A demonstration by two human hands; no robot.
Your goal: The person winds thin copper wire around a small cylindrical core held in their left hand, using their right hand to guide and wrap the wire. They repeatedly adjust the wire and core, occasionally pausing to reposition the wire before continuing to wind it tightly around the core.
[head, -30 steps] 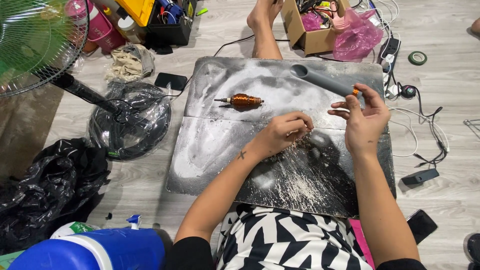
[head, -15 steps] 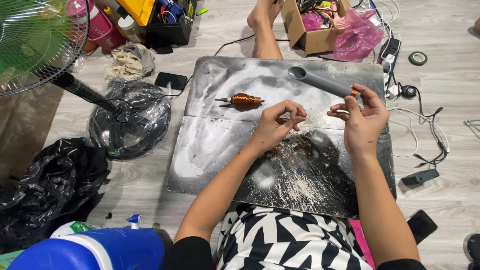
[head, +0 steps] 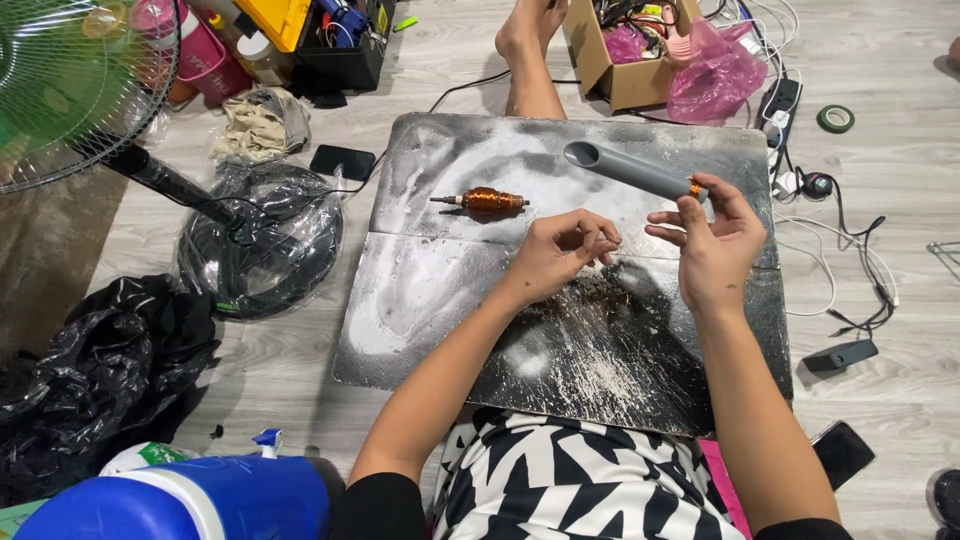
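My right hand [head: 712,245] is shut on the end of a grey plastic tube [head: 625,168] with an orange coil tip, and the tube slants up and left over a dark board [head: 440,290] dusted with white powder. My left hand [head: 562,252] hovers just left of it with fingertips pinched together; anything in the pinch is too small to see. A copper-wound motor armature [head: 484,202] lies on the board, left of both hands.
A standing fan [head: 75,85] and its plastic-wrapped base [head: 262,240] stand to the left, with a black bag [head: 95,375] and a blue jug [head: 215,497] nearer. A cardboard box [head: 615,60], a pink bag [head: 715,75], cables [head: 830,270], a tape roll [head: 835,118] and a foot [head: 530,40] lie beyond the board.
My left hand lifted off the powdery board and curled into a pinch beside the right hand. The right hand and the tube barely shifted.
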